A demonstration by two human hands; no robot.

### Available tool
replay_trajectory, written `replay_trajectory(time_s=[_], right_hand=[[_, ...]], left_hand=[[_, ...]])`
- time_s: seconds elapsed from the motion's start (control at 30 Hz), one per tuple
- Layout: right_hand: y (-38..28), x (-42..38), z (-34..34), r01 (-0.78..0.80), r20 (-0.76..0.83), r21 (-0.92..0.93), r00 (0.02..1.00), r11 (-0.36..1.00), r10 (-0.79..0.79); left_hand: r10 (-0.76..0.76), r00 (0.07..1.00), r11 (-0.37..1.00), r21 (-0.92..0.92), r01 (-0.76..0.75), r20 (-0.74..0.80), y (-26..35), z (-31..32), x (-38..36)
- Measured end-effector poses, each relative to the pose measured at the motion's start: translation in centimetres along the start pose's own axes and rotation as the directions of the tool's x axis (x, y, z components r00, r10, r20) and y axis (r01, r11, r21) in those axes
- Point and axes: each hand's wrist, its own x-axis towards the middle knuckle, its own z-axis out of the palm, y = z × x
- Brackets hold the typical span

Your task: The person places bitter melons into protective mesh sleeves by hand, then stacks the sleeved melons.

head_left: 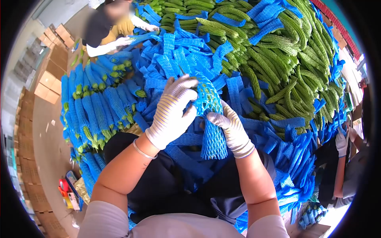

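My left hand (172, 109) and my right hand (233, 129), both in white striped knit gloves, are closed on a blue foam net sleeve (214, 139) above my lap. My left fingers and thumb pinch its upper, stretched part, while my right thumb lies across its middle. The sleeve's lower end flares out and hangs down. Green shows through the stretched mesh, apparently a bitter gourd, mostly hidden by the net. Just beyond my hands lies a heap of loose blue net sleeves (170, 59).
Bare bitter gourds (274, 59) are piled high at the right and back. Sleeved gourds (93, 107) lie in rows at the left. Another person (113, 29) works at the far left, and a gloved hand (341, 142) shows at the right. Cardboard boxes (47, 87) line the left side.
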Motion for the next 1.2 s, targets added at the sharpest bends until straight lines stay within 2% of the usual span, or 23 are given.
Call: replay_trajectory(time_s=[0.07, 0.1, 0.13, 0.2, 0.23, 0.27, 0.33, 0.4, 0.47, 0.53, 0.63, 0.67, 0.7, 0.73, 0.8, 0.87, 0.9, 0.93, 0.97, 1.0, 1.1, 1.13, 1.2], right_hand=[[-0.2, 0.0, -0.2, 0.018, -0.036, -0.037, 0.999, 0.999, -0.019], [-0.4, 0.0, 0.1, 0.065, -0.087, -0.012, 0.994, 0.998, -0.066], [-0.7, 0.0, -0.3, 0.075, -0.098, -0.01, 0.992, 0.997, -0.076], [-1.0, -0.1, -1.1, 0.017, -0.084, 0.043, 0.996, 0.999, -0.014], [-0.5, 0.2, -1.2, 0.083, -0.122, -0.012, 0.989, 0.997, -0.084], [-0.2, 0.3, -1.1, 0.083, -0.111, -0.01, 0.99, 0.996, -0.084], [0.7, 0.5, -0.2, 0.321, -0.051, -0.316, 0.934, 0.893, -0.353], [0.0, 0.4, -1.0, 0.128, 0.278, -0.236, 0.959, 0.963, -0.059], [-0.9, 0.0, 0.6, 0.111, 0.299, -0.02, 0.949, 0.994, -0.1], [-2.0, 0.0, 0.5, 0.173, 0.244, 0.006, 0.955, 0.985, -0.169], [-2.9, 0.6, -2.0, 0.174, 0.113, -0.215, 0.982, 0.961, -0.152], [-3.0, 1.1, -3.3, 0.132, 0.099, -0.269, 0.989, 0.954, -0.108], [-3.2, 1.3, -3.7, 0.103, 0.06, -0.344, 0.994, 0.933, -0.087], [-3.1, 1.5, -4.0, 0.075, 0.016, -0.425, 0.997, 0.902, -0.076], [-1.9, 1.3, -4.0, 0.045, -0.01, -0.493, 0.998, 0.869, -0.057], [-0.8, 1.2, -3.0, 0.043, -0.014, -0.714, 0.997, 0.699, -0.076], [-0.2, 0.9, -1.6, 0.057, 0.001, -0.722, 0.997, 0.69, -0.082], [0.5, 1.1, -1.7, 0.051, 0.011, -0.72, 0.998, 0.692, -0.063], [1.1, 1.5, -2.4, 0.068, 0.06, -0.762, 0.998, 0.644, -0.034], [1.7, 1.6, -2.5, 0.093, 0.111, -0.801, 0.994, 0.591, -0.006], [2.8, 1.8, -3.1, 0.036, 0.074, -0.883, 0.995, 0.469, 0.063], [3.3, 2.3, -4.1, -0.014, 0.034, -0.91, 0.994, 0.413, 0.108], [4.4, 2.8, -5.7, -0.061, -0.012, -0.914, 0.992, 0.401, 0.124]], left_hand=[[-0.192, 0.981, 0.865, -0.467, 0.185, 0.034, -0.5, -0.2, -0.7], [-0.381, 0.925, 0.675, -0.69, 0.263, -0.02, -0.4, -0.1, -0.9], [-0.453, 0.891, 0.545, -0.78, 0.306, 0.033, -0.5, -1.4, -0.6], [-0.593, 0.796, 0.527, -0.807, 0.267, -0.123, -2.7, -1.5, -0.3], [-0.663, 0.747, 0.443, -0.827, 0.345, -0.043, -3.0, -1.6, -0.4], [-0.733, 0.656, 0.2, -0.864, 0.461, 0.181, -2.2, -1.7, -0.6], [-0.459, 0.649, -0.337, -0.795, 0.504, 0.606, -2.0, -0.2, -2.6], [-0.376, 0.661, -0.26, -0.758, 0.598, 0.65, 1.3, 0.1, -1.7], [-0.34, 0.624, -0.319, -0.71, 0.627, 0.704, 0.8, -2.6, -1.2], [-0.469, 0.603, -0.235, -0.749, 0.619, 0.645, -0.2, -7.2, -1.5], [-0.653, 0.692, 0.142, -0.847, 0.512, 0.309, -1.6, -16.4, -5.2], [-0.726, 0.649, 0.119, -0.889, 0.443, 0.226, -1.2, -18.9, -7.0], [-0.821, 0.542, 0.16, -0.84, 0.519, 0.179, -1.0, -21.9, -10.0], [-0.882, 0.471, 0.317, -0.773, 0.55, -0.026, -0.2, -23.6, -12.5], [-0.962, 0.226, 0.273, -0.574, 0.772, -0.154, 0.6, -27.6, -20.0], [-0.913, 0.263, 0.329, -0.18, 0.927, -0.314, 1.7, -29.1, -27.8], [-0.882, 0.255, 0.246, 0.074, 0.966, -0.396, 2.0, -29.9, -33.4], [-0.868, 0.196, 0.167, 0.105, 0.98, -0.456, 2.5, -30.3, -39.8], [-0.858, 0.203, 0.071, 0.282, 0.957, -0.471, 3.3, -31.3, -46.8], [-0.85, -0.035, -0.141, 0.162, 0.977, -0.526, 5.4, -30.6, -50.5], [-0.797, -0.305, -0.332, -0.044, 0.942, -0.522, 10.7, -29.4, -61.2], [-0.773, -0.371, -0.437, 0.008, 0.899, -0.514, 12.3, -29.2, -64.6], [-0.736, -0.429, -0.498, -0.009, 0.867, -0.524, 14.7, -28.2, -71.2]])
